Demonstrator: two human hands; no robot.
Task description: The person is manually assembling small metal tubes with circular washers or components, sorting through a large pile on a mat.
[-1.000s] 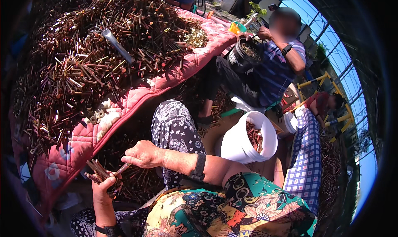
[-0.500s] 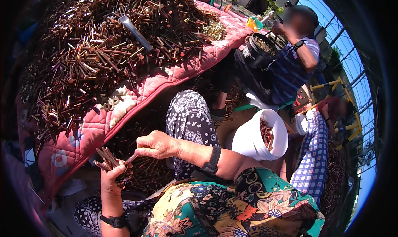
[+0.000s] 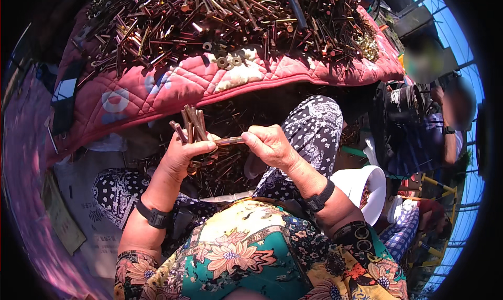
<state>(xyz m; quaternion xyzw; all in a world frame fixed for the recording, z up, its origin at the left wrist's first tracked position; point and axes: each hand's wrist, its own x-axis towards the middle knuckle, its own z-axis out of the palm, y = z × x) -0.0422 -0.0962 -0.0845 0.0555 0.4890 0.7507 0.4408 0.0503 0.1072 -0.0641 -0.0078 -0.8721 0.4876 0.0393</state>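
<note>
My left hand [image 3: 183,152] is closed round a bundle of bronze-coloured bolts [image 3: 194,122], most of them sticking up above the fingers. Between thumb and fingertips my right hand [image 3: 268,145] pinches one end of a single bolt [image 3: 229,141]. That bolt lies nearly level, and its other end reaches the left hand's fingers. Beyond both hands rises a big heap of similar bolts [image 3: 225,17] on a pink quilted cover [image 3: 173,85]. A few washers [image 3: 229,63] lie at the near side of the heap.
A metal bar [image 3: 295,7] rests on the heap. More loose bolts lie in shadow below the cover's edge. A white bucket [image 3: 376,195] with bolts inside stands to my right. Farther right, a person in a striped shirt sits by a black bucket [image 3: 404,102]. Cardboard [image 3: 86,205] lies at left.
The view has swung right-to-left across the scene, so heap, bucket and co-worker sit elsewhere in the picture. Both hands keep their grip on the bolts, and the pinched bolt is now more level.
</note>
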